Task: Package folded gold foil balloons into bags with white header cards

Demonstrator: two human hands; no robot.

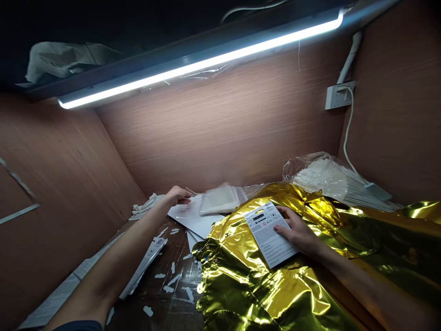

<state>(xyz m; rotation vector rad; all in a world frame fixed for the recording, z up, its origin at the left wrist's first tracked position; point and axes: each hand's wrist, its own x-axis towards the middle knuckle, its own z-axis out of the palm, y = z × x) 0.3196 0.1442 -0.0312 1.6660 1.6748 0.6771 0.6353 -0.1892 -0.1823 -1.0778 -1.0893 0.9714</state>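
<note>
My right hand (292,230) grips the edge of a white printed packaging card (270,236), its thumb lying on the printed face. The card has small text, symbols and a barcode, with a hang hole at its top edge. Beneath it spreads crumpled shiny gold foil (237,271). Farther back on the left, my left hand (179,195) has its fingers pinched together beside a stack of clear plastic bags (220,200). A thin, blurred transparent edge shows near those fingertips, but what they hold cannot be made out. White sheets (193,216) lie under the bags.
White scraps (168,288) litter the dark table. A plastic-wrapped pack (146,266) lies by my left forearm. White sticks in a clear bag (324,177) are at the back right, near a cable running from a wall socket (339,95). Wooden panels surround the table.
</note>
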